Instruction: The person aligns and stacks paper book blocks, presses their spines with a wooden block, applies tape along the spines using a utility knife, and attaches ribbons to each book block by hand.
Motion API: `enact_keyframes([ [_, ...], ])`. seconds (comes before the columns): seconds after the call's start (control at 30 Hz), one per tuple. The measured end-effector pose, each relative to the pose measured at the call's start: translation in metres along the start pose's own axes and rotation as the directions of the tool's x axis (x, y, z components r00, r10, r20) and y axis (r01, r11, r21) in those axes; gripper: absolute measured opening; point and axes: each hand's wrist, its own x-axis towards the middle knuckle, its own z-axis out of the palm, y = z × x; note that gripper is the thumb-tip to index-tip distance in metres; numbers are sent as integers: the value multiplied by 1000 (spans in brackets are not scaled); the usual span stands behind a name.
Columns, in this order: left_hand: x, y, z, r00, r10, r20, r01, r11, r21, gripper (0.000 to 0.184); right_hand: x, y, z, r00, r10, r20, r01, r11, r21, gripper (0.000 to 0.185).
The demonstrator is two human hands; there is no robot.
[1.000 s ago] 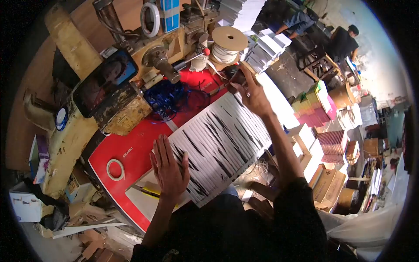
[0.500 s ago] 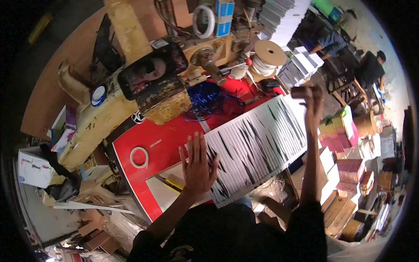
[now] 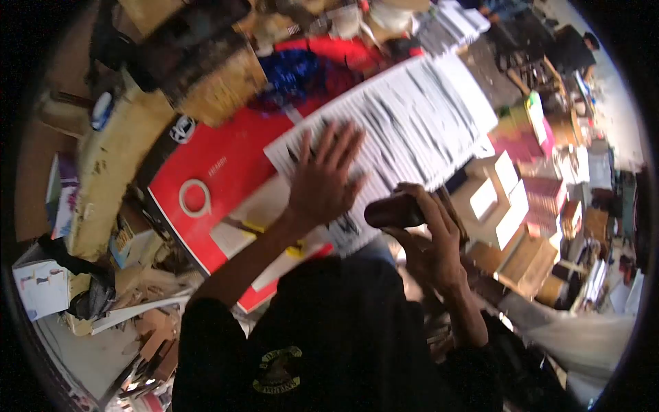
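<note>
My left hand (image 3: 321, 182) lies flat, fingers apart, on the near left part of a row of overlapping white sheets (image 3: 419, 113) with dark streaks. My right hand (image 3: 441, 247) is wrapped around a dark brown block (image 3: 392, 211) with a rounded end. The block is at the near edge of the sheets; whether it touches them I cannot tell. Under my left forearm, a yellow tool (image 3: 255, 226) shows in part on a pale board (image 3: 230, 240). Sheets and board lie on a red panel (image 3: 233, 165).
A white tape ring (image 3: 184, 200) lies on the red panel. Blue shiny strands (image 3: 288, 75) are heaped beyond it. A worn yellowish machine arm (image 3: 113, 178) runs along the left. Cardboard boxes (image 3: 528, 259) stand at right, and a person in dark clothes (image 3: 573, 48) is far right.
My right hand has come down from raised at the far right end to the near edge, still holding the block. My left hand lies further onto the sheets. The view has tilted down.
</note>
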Motion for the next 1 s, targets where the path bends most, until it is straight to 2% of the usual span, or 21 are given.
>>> enact_keyframes([
  [0.03,-1,-1,-3,1000,18,-25,-18,1000,-9,69,-7,-10,-4,999,-20,34,22,997,-71,64],
  [0.1,-3,-3,-2,999,30,-35,-31,999,-41,67,-51,-7,10,998,-59,-21,56,992,-112,61],
  [0.13,-2,-3,-2,999,23,-27,-24,998,-53,67,-86,9,22,984,157,86,-176,935,309,55],
  [0.23,-3,-3,-2,998,28,-48,-32,997,-73,67,-63,-14,42,934,-11,357,-27,995,101,49],
  [0.27,-3,-3,-1,998,30,-56,-34,997,-63,66,-61,-11,54,896,-107,431,236,937,-258,50],
  [0.3,-3,-2,-1,998,34,-61,-37,998,-55,66,-63,-16,54,902,-93,421,225,935,-276,50],
  [0.37,-3,-3,-1,997,42,-62,-45,998,-42,66,-62,-29,49,967,-135,216,167,976,-136,52],
  [0.47,-2,-3,0,995,48,-87,-50,999,-19,66,-56,-26,52,982,-23,189,51,988,-147,50],
  [0.5,-1,-2,-2,996,50,-79,-51,999,-13,65,-54,-9,56,962,80,262,-63,995,-74,48],
  [0.53,-1,0,-3,996,46,-72,-46,999,-4,65,-59,-2,48,965,82,249,-61,994,-89,48],
  [0.6,-5,2,-3,997,45,-63,-44,999,17,65,-54,-1,32,990,-128,-61,120,985,-125,48],
  [0.63,-3,3,-3,998,33,-53,-32,999,20,65,-54,3,32,969,-112,-222,94,991,-91,48],
  [0.67,1,3,-3,998,24,-50,-23,999,27,65,-43,18,25,992,-79,-96,66,988,-140,46],
  [0.73,3,4,-2,1000,7,-16,-6,998,64,65,-35,36,9,968,236,89,-244,966,81,47],
  [0.77,7,6,-5,1000,-5,13,4,997,80,66,-32,45,-2,971,224,88,-231,970,75,47],
  [0.8,7,8,-8,998,-18,56,13,995,98,66,-34,51,-9,997,50,-64,-49,999,23,49],
  [0.83,8,8,-8,997,-26,72,19,996,86,66,-32,58,-17,970,-136,-200,129,990,-50,52],
  [0.87,10,7,-7,997,-31,75,23,995,99,66,-27,69,-25,970,-141,-200,136,990,-38,52],
  [0.93,9,8,-8,995,-3,98,-8,994,108,67,-22,89,-35,991,-18,133,29,996,-82,58],
  [0.97,10,11,-11,992,-19,128,5,994,108,64,-14,88,-47,987,-140,83,143,989,-33,44],
  [1.0,3,19,-13,987,-48,156,27,991,131,64,-5,72,-59,985,147,95,-167,952,257,43],
])
